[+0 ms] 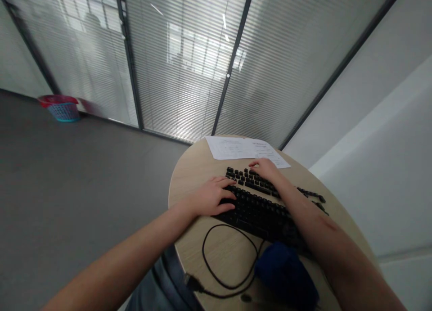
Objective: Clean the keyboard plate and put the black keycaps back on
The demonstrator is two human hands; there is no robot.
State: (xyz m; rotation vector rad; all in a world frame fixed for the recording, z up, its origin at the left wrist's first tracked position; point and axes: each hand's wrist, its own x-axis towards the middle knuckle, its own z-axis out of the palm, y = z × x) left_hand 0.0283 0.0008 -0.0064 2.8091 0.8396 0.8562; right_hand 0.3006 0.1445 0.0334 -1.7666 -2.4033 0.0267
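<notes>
My left hand (pixel 212 197) lies open on the near-left keys of the keyboard (pixel 259 207), my right hand (pixel 266 168) open on its far keys; neither grips anything. The keyboard sits slanted mid-table (pixel 189 176). I judge it stiff and fairly light, best held by its short ends, not the keys. Cable (pixel 216 266) loops at 7 o'clock, cloth (pixel 286 275) at 5, paper (pixel 236 148) at 12.

Both hands, left hand (pixel 212 196) and right hand (pixel 266 168), rest on the black keyboard (pixel 261 207) atop a round table (pixel 195 167).
</notes>
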